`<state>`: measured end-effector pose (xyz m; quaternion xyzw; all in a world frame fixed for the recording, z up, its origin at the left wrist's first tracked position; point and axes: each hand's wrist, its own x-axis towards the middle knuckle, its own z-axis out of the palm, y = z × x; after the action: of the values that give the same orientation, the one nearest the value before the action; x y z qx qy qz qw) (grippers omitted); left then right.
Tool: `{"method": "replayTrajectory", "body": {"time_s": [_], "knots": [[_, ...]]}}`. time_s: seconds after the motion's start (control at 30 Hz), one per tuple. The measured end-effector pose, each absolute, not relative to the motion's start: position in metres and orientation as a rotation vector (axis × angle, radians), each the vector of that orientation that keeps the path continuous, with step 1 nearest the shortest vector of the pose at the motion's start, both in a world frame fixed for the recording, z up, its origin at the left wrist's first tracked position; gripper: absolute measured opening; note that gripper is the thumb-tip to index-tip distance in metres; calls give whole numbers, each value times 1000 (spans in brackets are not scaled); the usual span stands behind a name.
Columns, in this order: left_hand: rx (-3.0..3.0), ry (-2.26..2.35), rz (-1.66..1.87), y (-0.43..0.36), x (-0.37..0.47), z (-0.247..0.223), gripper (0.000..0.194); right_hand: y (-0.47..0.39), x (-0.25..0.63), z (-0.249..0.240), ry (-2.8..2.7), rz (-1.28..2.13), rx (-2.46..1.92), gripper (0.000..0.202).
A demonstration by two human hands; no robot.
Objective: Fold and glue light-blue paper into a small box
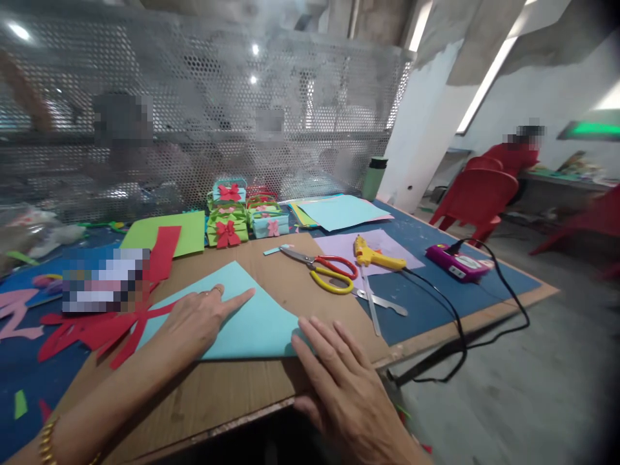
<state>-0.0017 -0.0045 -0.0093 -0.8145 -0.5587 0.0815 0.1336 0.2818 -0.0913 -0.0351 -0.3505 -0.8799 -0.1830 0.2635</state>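
A light blue sheet of craft paper [261,329], folded to a point at the top, lies on the brown cardboard [285,284] in front of me. Across its middle rests my left hand [203,316], index finger stretched out on the paper. My right hand [334,374] lies with fingers extended on the sheet's right corner. Red paper cut-outs [116,326] sit to the left, partly behind my left forearm. Beyond the sheet are scissors [334,268] with one red and one yellow handle.
A yellow glue gun [378,255] lies on lilac paper [334,244], its black cable running to a purple power box [458,261]. Small paper bags with bows [227,229] stand at the back, beside green paper [188,236]. A green bottle [374,177] and red chair [477,190] are farther off.
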Motion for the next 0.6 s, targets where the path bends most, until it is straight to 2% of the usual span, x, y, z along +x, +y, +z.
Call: {"method": "replayTrajectory", "body": {"time_s": [0.37,0.6], "knots": [[-2429,-1649,167,-3,3,-5,71,-85,291,-54,-2356,-783,-810,39],[-2422,-1672,171,-5,8,-1,72,-79,296,-59,-2379,-911,-787,44]]}}
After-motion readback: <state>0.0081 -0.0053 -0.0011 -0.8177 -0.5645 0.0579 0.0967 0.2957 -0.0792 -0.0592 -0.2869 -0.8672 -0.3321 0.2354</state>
